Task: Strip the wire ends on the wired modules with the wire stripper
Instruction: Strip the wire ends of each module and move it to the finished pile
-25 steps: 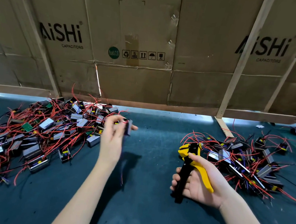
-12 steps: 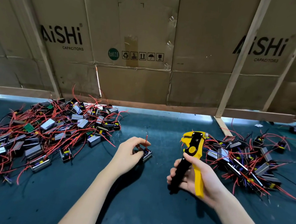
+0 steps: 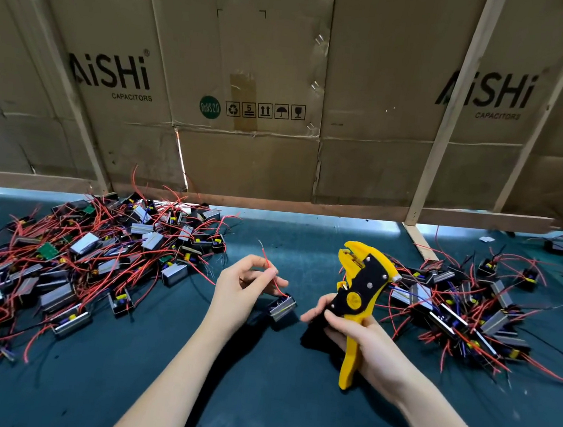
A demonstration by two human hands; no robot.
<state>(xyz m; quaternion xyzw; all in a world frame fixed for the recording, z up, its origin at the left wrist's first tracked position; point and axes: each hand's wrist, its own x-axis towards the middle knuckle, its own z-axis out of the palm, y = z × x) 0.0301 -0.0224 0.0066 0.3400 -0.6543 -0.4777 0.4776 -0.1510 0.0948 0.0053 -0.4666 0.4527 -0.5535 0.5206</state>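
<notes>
The left hand (image 3: 243,287) was seen near the middle of the dark green mat (image 3: 255,400), its thumb and fingertips closed in a pinch on a thin red wire (image 3: 269,269). That wire ran down from the pinch to a small module (image 3: 282,305), which lay just below and to the right of the fingers; whether it rested on the mat or hung slightly above it could not be told. The free end of the wire stood up above the pinch, tilted to the left. Half a second before, the same hand had been cupped over the module with the wire only just showing; a second before, the module had been held higher up, next to the left pile.

The right hand (image 3: 364,341) was wrapped around the handles of the yellow and black wire stripper (image 3: 357,289). The tool was held upright with its head uppermost and its mouth turned left, toward the pinched wire but apart from it. Compared with a second earlier, when the stripper had been tipped low against the right pile, the tool had been raised and turned upright.

A large pile of wired modules (image 3: 80,256) with tangled red leads was spread over the left of the mat, and a second pile (image 3: 463,306) over the right. Both piles appeared unchanged. Cardboard sheets (image 3: 252,73) printed with AiSHi CAPACITORS were fixed behind the bench, crossed by pale wooden battens (image 3: 450,126).
</notes>
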